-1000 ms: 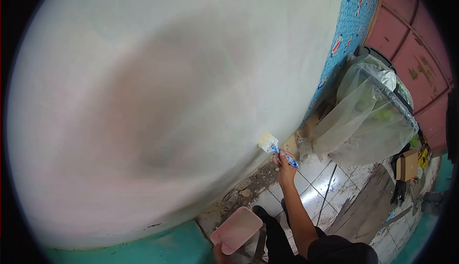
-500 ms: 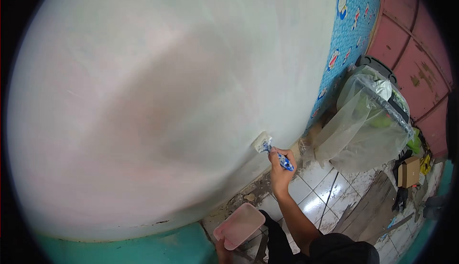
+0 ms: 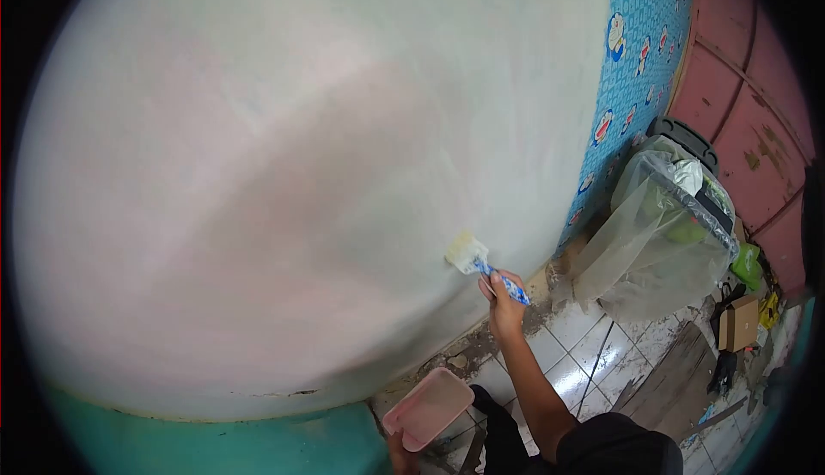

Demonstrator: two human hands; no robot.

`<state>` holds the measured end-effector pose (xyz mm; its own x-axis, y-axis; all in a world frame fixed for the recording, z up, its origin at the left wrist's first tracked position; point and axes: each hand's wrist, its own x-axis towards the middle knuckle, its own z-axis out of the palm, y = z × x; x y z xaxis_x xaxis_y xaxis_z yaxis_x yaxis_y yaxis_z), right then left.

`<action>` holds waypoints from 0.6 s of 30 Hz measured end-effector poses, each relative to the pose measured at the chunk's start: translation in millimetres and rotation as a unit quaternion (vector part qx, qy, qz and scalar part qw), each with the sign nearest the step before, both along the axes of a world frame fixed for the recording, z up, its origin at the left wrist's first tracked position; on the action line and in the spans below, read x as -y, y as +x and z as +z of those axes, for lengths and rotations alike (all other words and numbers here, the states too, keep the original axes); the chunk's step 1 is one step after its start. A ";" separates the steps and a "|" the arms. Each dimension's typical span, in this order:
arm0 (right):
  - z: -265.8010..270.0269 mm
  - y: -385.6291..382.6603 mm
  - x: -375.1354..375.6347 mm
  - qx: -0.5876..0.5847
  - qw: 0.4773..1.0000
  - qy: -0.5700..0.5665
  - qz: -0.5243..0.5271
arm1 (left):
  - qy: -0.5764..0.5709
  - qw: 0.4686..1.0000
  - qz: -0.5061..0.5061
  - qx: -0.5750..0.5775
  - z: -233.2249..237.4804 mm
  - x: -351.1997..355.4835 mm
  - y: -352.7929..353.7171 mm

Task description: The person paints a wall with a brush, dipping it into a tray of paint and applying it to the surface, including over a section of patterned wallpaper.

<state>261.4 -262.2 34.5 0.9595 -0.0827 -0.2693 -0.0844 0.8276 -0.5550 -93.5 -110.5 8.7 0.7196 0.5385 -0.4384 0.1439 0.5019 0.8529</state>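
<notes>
My right hand (image 3: 505, 301) is closed round the blue-and-white handle of a paintbrush (image 3: 468, 256). The brush's wide, pale bristles lie against the whitish wall (image 3: 344, 183), low down near its right side. Below, my left hand (image 3: 400, 453) grips the near corner of a shallow pink plastic tub (image 3: 436, 399). A thumb shows at the tub's rim; the other fingers are hidden beneath it. Pinkish-white residue coats the inside of the tub.
Right of the wall stands a bin lined with a clear plastic bag (image 3: 649, 243), beside blue patterned wallpaper (image 3: 632, 71) and a pink door (image 3: 739, 88). Wooden boards (image 3: 666, 380) and a cardboard box (image 3: 737, 324) lie on the tiled floor. A teal wall (image 3: 232, 445) is at lower left.
The brush has shifted slightly left and up along the wall, and its bristles now tilt more to the left. My left hand keeps its hold on the tub. The view has turned slightly.
</notes>
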 end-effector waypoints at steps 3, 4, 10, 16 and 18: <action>-56.8 -22.4 6.4 -0.079 0.995 -0.058 0.004 | -0.014 0.999 0.026 0.015 12.7 10.2 4.8; -82.6 -28.6 6.4 -0.094 0.993 -0.072 0.000 | -0.013 0.999 0.033 0.004 17.2 12.6 5.6; -175.4 -26.5 -4.3 -0.156 0.979 -0.117 -0.057 | 0.005 0.999 0.042 -0.015 22.0 15.7 -0.2; -31.6 -9.5 -19.0 -0.010 0.972 -0.220 -0.081 | 0.026 0.999 0.031 -0.002 39.4 20.8 12.2; 42.8 -18.9 -14.9 0.021 0.974 -0.206 -0.094 | 0.003 0.999 0.043 0.029 45.9 22.3 15.1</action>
